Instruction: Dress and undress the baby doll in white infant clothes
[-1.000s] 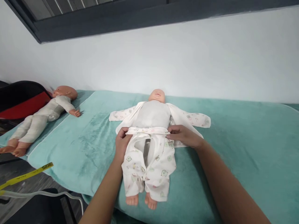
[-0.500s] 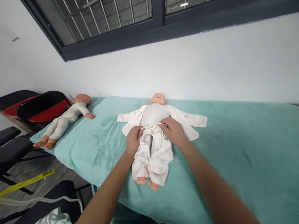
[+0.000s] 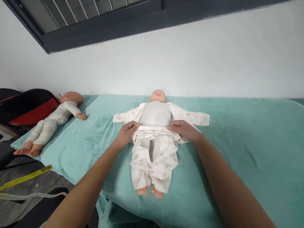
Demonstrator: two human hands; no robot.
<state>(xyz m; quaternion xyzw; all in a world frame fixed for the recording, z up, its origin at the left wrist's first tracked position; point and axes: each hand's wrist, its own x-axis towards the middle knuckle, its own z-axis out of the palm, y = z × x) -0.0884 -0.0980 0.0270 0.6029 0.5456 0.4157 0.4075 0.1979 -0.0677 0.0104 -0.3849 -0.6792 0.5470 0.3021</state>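
Note:
A baby doll lies on its back, its head toward the wall and its bare feet toward me. Patterned white baby pants cover its legs, with an open gap between the legs. My left hand pinches the waistband at its left end, and my right hand pinches it near the right end. The band is stretched straight across the doll's belly. Spread open on both sides of the doll's grey-white torso is a white patterned baby jacket, its sleeves laid outward.
A teal cloth covers the table. Another doll, in whitish wrapping, lies at the left end beside black and red chairs. A yellow strap and a pale tube hang at lower left. A dark-framed window is above.
My hands have moved apart, pulling the waistband wider and straighter across the doll's belly. The view has shifted slightly right and down.

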